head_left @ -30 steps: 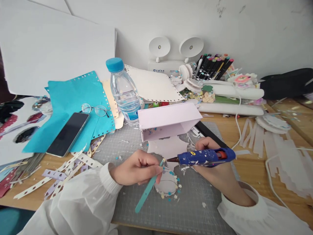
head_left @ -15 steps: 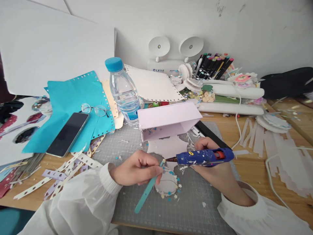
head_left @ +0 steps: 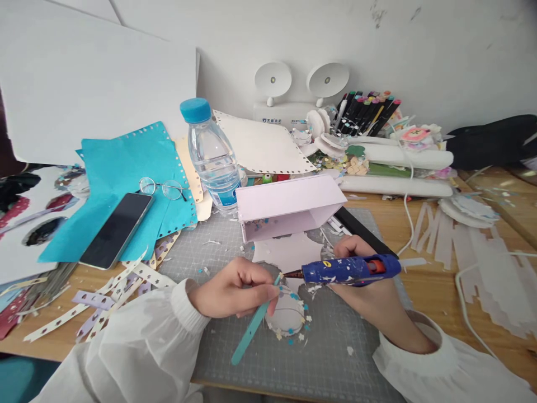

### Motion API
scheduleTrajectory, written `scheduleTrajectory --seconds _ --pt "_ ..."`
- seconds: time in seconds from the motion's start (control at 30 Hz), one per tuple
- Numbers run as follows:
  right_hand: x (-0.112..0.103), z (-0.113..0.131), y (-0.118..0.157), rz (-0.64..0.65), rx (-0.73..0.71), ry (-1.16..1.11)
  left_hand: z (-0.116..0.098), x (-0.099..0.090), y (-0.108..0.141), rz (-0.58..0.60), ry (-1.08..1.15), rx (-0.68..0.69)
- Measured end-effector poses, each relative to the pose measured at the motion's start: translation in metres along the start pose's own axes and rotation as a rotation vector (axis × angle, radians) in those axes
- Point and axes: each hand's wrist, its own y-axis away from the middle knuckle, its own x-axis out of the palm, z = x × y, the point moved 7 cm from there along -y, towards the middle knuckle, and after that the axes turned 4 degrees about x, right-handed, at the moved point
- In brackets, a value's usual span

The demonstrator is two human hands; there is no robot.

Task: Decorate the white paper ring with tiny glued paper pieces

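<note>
My left hand [head_left: 241, 288] pinches a flat teal stick [head_left: 250, 334] near its upper end, where a tiny pale piece sits at the tip. My right hand [head_left: 364, 296] is wrapped round a blue glue gun [head_left: 348, 271], its dark nozzle pointing left. The nozzle end is at or very close to the stick's tip; whether they touch I cannot tell. Beneath the stick, on the grey cutting mat [head_left: 335, 352], lies a round white disc [head_left: 286, 318] edged with small blue and cream flower shapes. Part of the disc is hidden by my left fingers.
Behind my hands stand a pale lilac open box [head_left: 289, 198] and a water bottle [head_left: 212, 157]. To the left are a phone [head_left: 117, 229], glasses [head_left: 163, 188] and punched paper strips [head_left: 94, 299]. Translucent strips [head_left: 490, 274] and a white cable [head_left: 465, 302] lie right.
Almost nothing differs. The glue gun has shifted very slightly left; my left hand and the teal stick stay in place.
</note>
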Motion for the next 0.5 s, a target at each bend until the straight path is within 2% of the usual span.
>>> scheduleTrajectory --seconds 0.5 --pt "-0.0006 0.0001 -0.0009 -0.019 0.012 0.006 -0.0014 0.0007 -0.0004 0.01 -0.021 -0.008"
